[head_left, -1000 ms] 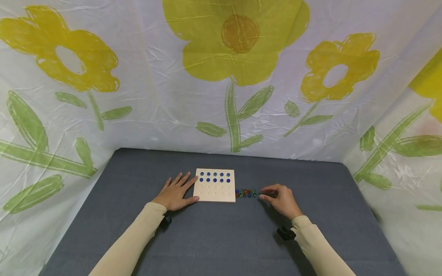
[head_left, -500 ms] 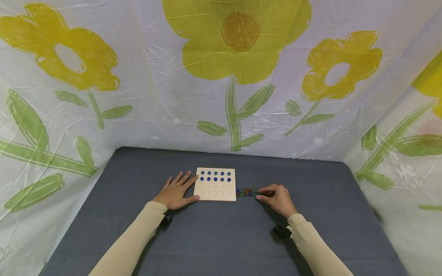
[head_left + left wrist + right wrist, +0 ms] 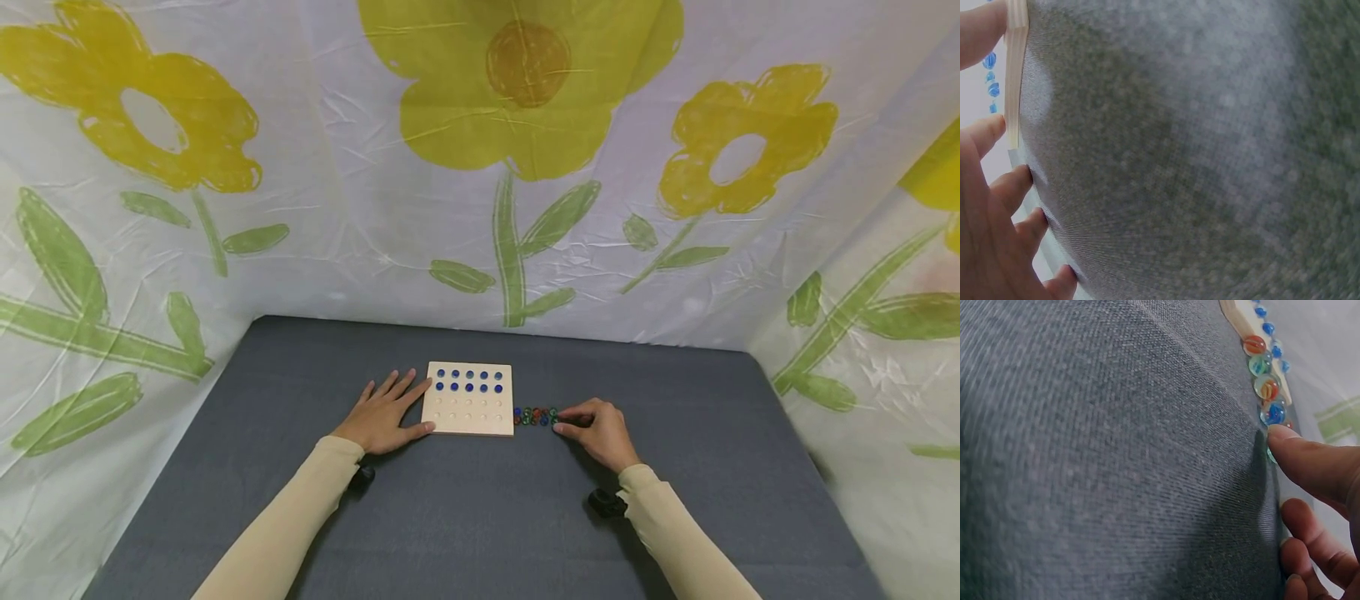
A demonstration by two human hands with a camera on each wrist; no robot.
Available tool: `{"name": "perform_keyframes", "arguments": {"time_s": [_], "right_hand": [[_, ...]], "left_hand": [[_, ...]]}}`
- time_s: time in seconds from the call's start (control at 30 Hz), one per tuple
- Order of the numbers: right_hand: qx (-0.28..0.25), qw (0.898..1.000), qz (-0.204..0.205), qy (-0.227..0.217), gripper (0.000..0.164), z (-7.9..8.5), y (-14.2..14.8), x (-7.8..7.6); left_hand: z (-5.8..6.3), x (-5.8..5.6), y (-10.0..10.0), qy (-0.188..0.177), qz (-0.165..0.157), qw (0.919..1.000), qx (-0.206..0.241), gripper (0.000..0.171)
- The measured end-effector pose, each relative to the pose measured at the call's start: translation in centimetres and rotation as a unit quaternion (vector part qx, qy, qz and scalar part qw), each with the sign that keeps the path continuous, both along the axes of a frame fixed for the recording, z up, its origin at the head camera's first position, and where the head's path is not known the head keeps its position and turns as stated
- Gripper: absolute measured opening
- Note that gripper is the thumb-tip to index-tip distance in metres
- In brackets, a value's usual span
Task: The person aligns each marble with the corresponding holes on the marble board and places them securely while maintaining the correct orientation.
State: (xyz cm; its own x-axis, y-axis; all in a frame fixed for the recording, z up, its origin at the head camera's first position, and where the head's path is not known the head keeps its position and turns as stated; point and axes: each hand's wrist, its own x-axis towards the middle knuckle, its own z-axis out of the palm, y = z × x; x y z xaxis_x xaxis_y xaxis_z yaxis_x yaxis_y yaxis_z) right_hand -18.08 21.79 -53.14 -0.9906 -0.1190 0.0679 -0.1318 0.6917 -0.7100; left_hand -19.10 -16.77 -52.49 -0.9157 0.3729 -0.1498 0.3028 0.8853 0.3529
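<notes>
leftward since a second ago: your right hand [image 3: 600, 435], now up against right end of loose swirled-glass marbles [image 3: 535, 417]. thumb and forefinger at end marble; cannot tell whether they pinch it. loose marbles sit in short double line just right of wooden board [image 3: 480, 426], on dark gray cloth [image 3: 465, 517]. your left hand [image 3: 382, 418] spread, grasping nothing, thumb and forefinger touching board's left edge. blue marbles [image 3: 469, 387] fill board's back two rows; bare hollows in front two.
</notes>
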Motion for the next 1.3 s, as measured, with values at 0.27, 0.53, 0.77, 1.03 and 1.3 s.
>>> {"name": "perform_keyframes", "arguments": {"time_s": [0.27,0.53,0.77,1.03,1.3], "right_hand": [[0.004,1.000,-0.010,0.004,0.017,-0.4,-0.3,-0.1],[-0.002,1.000,-0.014,0.007,0.015,-0.3,-0.3,0.2],[-0.005,0.999,-0.029,0.030,0.016,0.6,-1.3,0.7],[-0.034,0.999,-0.027,0.032,0.018,1.6,-3.1,0.7],[-0.047,0.998,-0.016,0.041,0.016,2.7,-5.6,0.4]], "left_hand": [[-0.5,-0.2,-0.1,0.006,-0.003,1.0000,0.004,0.085],[-0.2,-0.1,-0.1,0.000,-0.001,1.0000,-0.006,0.085],[-0.2,0.0,-0.1,-0.001,-0.001,1.0000,-0.006,0.085],[0.0,0.0,-0.2,-0.004,-0.002,1.0000,-0.005,0.083],[-0.3,-0.1,-0.3,-0.007,-0.006,1.0000,-0.003,0.083]]}}
